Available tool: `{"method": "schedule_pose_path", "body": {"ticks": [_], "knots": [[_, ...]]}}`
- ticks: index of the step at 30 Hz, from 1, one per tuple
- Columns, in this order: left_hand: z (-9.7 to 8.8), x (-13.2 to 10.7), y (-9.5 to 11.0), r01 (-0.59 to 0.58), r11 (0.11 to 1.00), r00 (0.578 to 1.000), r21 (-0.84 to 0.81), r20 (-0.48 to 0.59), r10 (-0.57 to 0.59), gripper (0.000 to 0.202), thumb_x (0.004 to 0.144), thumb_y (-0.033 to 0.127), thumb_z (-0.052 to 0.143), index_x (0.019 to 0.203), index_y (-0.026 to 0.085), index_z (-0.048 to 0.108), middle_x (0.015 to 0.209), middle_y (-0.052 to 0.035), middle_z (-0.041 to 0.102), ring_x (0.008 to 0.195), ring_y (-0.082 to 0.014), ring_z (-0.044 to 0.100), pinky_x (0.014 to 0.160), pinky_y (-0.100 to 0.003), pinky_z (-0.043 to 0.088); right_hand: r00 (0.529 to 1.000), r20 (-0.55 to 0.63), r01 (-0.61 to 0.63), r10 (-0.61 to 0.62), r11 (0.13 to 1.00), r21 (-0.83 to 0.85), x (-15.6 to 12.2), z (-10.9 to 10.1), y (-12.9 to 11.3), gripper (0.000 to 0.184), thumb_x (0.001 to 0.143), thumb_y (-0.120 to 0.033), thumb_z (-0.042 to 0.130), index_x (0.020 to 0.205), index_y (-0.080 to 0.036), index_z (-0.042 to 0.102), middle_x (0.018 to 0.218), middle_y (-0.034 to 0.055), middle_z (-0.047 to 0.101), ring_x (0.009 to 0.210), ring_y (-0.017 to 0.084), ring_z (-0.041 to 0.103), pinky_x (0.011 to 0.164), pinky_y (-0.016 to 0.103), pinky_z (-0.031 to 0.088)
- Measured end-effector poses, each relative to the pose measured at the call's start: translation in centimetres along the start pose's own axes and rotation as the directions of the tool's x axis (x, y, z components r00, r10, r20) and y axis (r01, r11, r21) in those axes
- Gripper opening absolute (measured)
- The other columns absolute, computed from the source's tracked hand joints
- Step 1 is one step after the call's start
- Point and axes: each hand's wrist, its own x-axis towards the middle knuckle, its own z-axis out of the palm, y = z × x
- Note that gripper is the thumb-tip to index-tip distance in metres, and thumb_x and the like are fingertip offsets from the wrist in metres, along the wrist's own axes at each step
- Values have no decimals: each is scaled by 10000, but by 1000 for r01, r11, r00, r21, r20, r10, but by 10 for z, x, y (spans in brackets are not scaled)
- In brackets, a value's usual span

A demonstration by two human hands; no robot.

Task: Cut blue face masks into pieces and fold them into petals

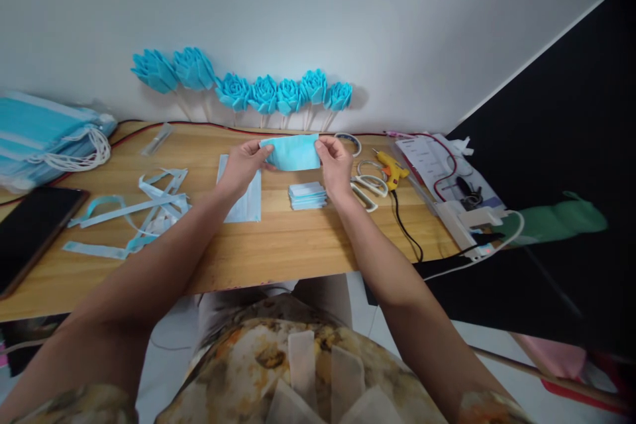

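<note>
A light blue rectangle of face-mask fabric [292, 153] is stretched between my two hands above the table. My left hand [247, 162] pinches its left end, and my right hand [336, 162] pinches the right end between thumb and fingers. Below it sits a small stack of folded mask-fabric pieces [307, 197]. A larger flat sheet of pale blue fabric [246, 202] lies partly under my left hand and forearm. Close to my right wrist are the scissors [368, 191], with their blades hidden by my hand and arm.
Several blue fabric flowers [263, 94] on sticks lean against the wall. Cut strips [134, 212], a phone [37, 232] and packed masks [44, 136] lie left. At right are a yellow glue gun [392, 169], a tape roll [349, 143], and a white power strip [464, 228] with cords.
</note>
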Motion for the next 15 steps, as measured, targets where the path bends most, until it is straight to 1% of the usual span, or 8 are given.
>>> {"method": "schedule_pose_path", "body": {"ticks": [4,8,11,15], "knots": [[0,-1,3,19,1000,999,24,-34,-19,306,715,420,872,715,153,723,706,-28,708,621,-131,626,565,-251,557,999,1,33,-33,999,-34,1,0,2,253,886,-468,609,969,-230,630,863,3,636,777,139,576,735,277,489],[0,-1,3,19,1000,996,5,-86,-18,282,698,395,877,710,155,729,684,0,680,592,-106,594,531,-227,555,996,-31,90,-89,995,51,3,2,7,255,866,-462,655,923,-215,630,794,-17,619,728,122,573,724,266,488],[1,-1,3,23,1000,995,-17,-92,-24,256,703,356,871,712,148,722,683,5,669,595,-101,591,533,-222,562,996,-36,87,-84,991,106,5,3,11,239,837,-428,700,896,-203,643,771,-23,634,719,114,583,726,259,497],[0,0,2,24,999,995,-33,-100,-27,196,734,297,849,744,147,724,718,-1,679,609,-99,605,536,-215,566,997,-22,70,-68,987,143,6,4,16,267,819,-442,726,934,-208,667,832,-10,685,763,122,620,756,269,519]]}}
